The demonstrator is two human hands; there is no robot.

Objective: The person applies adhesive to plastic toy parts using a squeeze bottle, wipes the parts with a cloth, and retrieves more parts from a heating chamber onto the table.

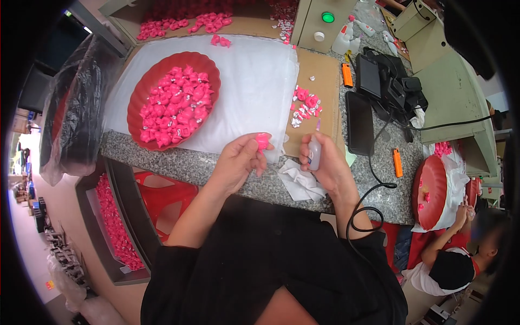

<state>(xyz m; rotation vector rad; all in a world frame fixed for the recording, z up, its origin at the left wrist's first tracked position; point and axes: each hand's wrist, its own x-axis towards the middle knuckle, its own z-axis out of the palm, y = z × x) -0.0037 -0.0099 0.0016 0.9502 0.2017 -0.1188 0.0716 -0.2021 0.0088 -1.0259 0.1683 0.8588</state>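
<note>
Between the thumb and fingers of my left hand (239, 160) is a small pink plastic piece (262, 142), held above the table's near edge. My right hand (331, 165) is wrapped round a small translucent glue bottle (314, 153), its thin nozzle pointing up and away from me. Beneath that hand lies a crumpled white tissue (301, 181). Beyond it, pink and white small parts (306, 107) are scattered on a cardboard sheet (319, 67). To the left, a red scalloped bowl (137, 96) holds a heap of similar pink pieces (176, 105).
A black phone-like slab (359, 123), orange tools (347, 75) and a dark cable (374, 165) lie on the right. White bottles (342, 40) stand behind. A grey bin (123, 211) of pink pieces is at lower left. Another person (452, 265) works at far right beside a red bowl (431, 189).
</note>
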